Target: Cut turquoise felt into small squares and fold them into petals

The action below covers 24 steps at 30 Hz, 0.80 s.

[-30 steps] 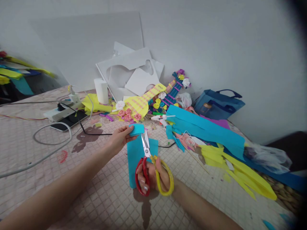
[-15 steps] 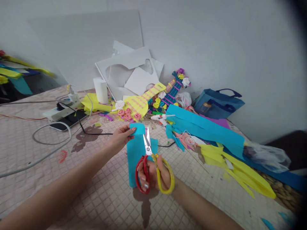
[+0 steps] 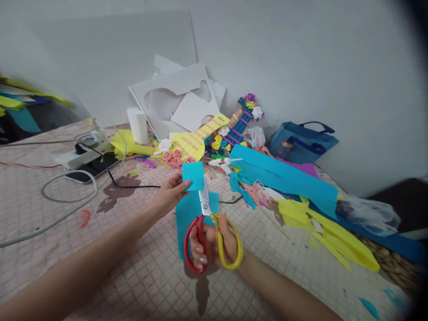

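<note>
Between thumb and fingers, my left hand (image 3: 173,191) pinches a small blue paper square (image 3: 193,175), raised above the table. My right hand (image 3: 214,243) has its fingers through the scissors (image 3: 205,207), which have one red and one yellow handle loop. The blades point away from me and are slightly apart, their tips at the right edge of the square. Below, a larger blue paper piece (image 3: 183,223) lies on the table, partly covered by the scissors and my right hand.
Behind are a yellow paper guitar (image 3: 190,145), a glue gun (image 3: 220,163) and a white roll (image 3: 137,126). Long blue paper (image 3: 284,174) and yellow strips (image 3: 344,238) lie right, before a blue bag (image 3: 302,145). At left are a phone (image 3: 90,169), power strip (image 3: 80,156) and looping cables.
My left hand has lifted and turned the small blue square, so more of its face shows beside the blades. The scissor blades have drawn closer together. The view has shifted slightly.
</note>
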Each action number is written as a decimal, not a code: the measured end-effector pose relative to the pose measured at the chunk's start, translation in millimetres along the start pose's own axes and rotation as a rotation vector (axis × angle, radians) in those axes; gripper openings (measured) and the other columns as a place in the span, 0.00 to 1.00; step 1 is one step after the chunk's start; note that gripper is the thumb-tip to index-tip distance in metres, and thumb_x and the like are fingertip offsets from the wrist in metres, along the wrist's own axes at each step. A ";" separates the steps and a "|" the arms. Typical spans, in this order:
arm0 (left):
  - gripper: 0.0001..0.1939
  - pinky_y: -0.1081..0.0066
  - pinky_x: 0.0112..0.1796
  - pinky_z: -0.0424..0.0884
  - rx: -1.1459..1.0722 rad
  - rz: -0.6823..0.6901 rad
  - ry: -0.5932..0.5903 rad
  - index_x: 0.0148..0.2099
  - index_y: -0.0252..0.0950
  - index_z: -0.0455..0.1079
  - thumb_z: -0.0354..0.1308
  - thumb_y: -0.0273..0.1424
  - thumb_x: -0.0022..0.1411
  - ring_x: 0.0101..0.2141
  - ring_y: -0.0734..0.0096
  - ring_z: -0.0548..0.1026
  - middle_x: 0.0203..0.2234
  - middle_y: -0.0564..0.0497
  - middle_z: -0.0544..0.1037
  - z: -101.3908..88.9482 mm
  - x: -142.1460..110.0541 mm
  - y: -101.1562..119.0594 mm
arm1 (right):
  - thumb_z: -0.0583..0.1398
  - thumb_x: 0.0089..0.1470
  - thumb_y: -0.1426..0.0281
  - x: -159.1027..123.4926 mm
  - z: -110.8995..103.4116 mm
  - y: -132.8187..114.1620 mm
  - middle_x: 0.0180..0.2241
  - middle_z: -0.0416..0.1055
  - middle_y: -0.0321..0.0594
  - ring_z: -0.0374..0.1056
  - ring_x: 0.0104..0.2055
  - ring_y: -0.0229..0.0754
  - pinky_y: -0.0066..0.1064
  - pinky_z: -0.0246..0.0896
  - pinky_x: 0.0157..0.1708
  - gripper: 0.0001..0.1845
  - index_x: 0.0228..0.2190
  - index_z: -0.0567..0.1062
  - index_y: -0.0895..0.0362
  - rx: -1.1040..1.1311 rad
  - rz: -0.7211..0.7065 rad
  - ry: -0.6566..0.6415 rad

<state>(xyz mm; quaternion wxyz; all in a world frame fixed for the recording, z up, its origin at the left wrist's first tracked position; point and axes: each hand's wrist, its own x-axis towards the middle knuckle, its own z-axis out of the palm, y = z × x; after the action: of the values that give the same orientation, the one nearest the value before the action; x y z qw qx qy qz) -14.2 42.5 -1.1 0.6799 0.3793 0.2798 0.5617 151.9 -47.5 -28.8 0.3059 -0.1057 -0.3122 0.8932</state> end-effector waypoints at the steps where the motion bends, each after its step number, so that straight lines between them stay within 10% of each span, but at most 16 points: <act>1: 0.17 0.76 0.34 0.73 -0.014 -0.001 -0.005 0.42 0.36 0.72 0.68 0.28 0.48 0.32 0.74 0.76 0.33 0.53 0.79 0.5 -0.2 -0.8 | 0.41 0.45 0.34 -0.1 0.4 0.6 0.23 0.61 0.35 0.57 0.19 0.35 0.31 0.53 0.22 0.43 0.34 0.67 0.60 0.023 0.012 -0.011; 24: 0.16 0.72 0.37 0.75 -0.070 0.008 -0.023 0.43 0.37 0.72 0.67 0.27 0.49 0.34 0.71 0.77 0.34 0.52 0.79 1.0 -0.5 -2.2 | 0.40 0.46 0.35 -2.8 4.5 -1.3 0.20 0.56 0.31 0.53 0.18 0.33 0.30 0.52 0.21 0.40 0.32 0.66 0.59 0.069 -0.019 -0.037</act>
<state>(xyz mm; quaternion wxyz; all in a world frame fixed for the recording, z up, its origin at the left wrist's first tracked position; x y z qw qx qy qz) -12.3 41.6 -2.5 0.6936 0.3627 0.2505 0.5697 153.1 -50.6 -24.4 0.3121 -0.0756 -0.2878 0.9023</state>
